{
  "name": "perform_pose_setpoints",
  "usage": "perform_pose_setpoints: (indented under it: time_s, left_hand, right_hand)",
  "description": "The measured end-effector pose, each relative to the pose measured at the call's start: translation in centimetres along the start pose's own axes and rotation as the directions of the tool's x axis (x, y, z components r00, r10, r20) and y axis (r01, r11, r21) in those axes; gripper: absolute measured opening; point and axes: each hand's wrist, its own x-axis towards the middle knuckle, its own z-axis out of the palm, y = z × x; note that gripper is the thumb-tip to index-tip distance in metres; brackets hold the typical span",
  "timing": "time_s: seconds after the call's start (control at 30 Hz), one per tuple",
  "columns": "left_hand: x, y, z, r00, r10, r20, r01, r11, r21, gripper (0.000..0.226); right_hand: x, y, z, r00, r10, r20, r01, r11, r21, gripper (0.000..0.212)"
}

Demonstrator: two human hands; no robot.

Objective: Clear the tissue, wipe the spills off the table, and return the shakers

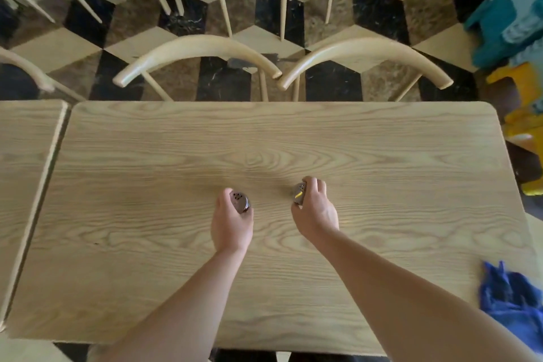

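Over the middle of the light wooden table (147,156), each hand holds a small shaker with a metal lid. My left hand (230,223) is wrapped around one shaker (241,201), whose perforated top faces up. My right hand (316,210) grips the other shaker (299,192), tilted to the left, with only its metal cap showing. Whether either shaker touches the tabletop is hidden by the fingers. A crumpled blue cloth (512,300) lies at the table's right edge. I see no tissue and no spill.
Two pale wooden chairs (199,50) (364,51) are pushed in at the far side. A second table (26,141) adjoins on the left. Teal and yellow plastic stools (511,38) stand on the checkered floor at the right.
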Motion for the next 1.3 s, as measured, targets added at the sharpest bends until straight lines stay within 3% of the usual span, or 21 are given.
perform_pose_setpoints:
  time_s: [0.17,0.47,0.6,0.77,0.97,1.13,1.23,1.3]
  left_hand:
    - [0.3,-0.8,1.0,0.990,0.109,0.090,-0.116,0.991,0.073,0.054]
    - [2.0,0.7,0.8,0.973,0.085,0.214,-0.120,0.981,0.154,0.039]
    - [2.1,1.0,0.9,0.980,0.099,0.171,-0.116,0.988,0.098,0.041]
    - [2.3,0.3,0.9,0.993,0.069,0.096,-0.075,0.995,0.068,0.060]
    - [2.3,-0.3,0.9,0.991,0.096,0.096,-0.103,0.992,0.069,0.043]
    - [1.8,-0.7,0.7,0.993,0.060,0.102,-0.068,0.995,0.077,0.044]
    - [1.0,-1.2,0.6,0.993,0.054,0.102,-0.060,0.996,0.060,0.046]
    - [0.9,-1.1,0.6,0.993,0.044,0.108,-0.051,0.997,0.060,0.053]
  right_hand:
    - [0.5,-0.1,1.2,0.998,0.015,0.064,-0.013,1.000,-0.020,0.041]
    - [0.3,0.0,0.9,0.998,-0.023,0.059,0.025,0.999,-0.032,0.041]
    - [-0.3,0.0,1.1,1.000,-0.015,0.008,0.016,0.999,-0.048,0.045]
    - [-0.3,0.4,1.0,0.998,-0.011,0.061,0.017,0.994,-0.105,0.064]
    - [0.5,0.7,0.6,0.998,-0.030,0.047,0.033,0.997,-0.066,0.045]
    - [0.2,0.9,0.4,1.000,0.012,0.027,-0.012,1.000,-0.028,0.043]
    - [-0.7,1.0,0.5,0.997,0.079,-0.003,-0.078,0.996,0.037,0.052]
    - [-0.8,0.7,0.2,0.992,0.126,-0.018,-0.124,0.989,0.083,0.070]
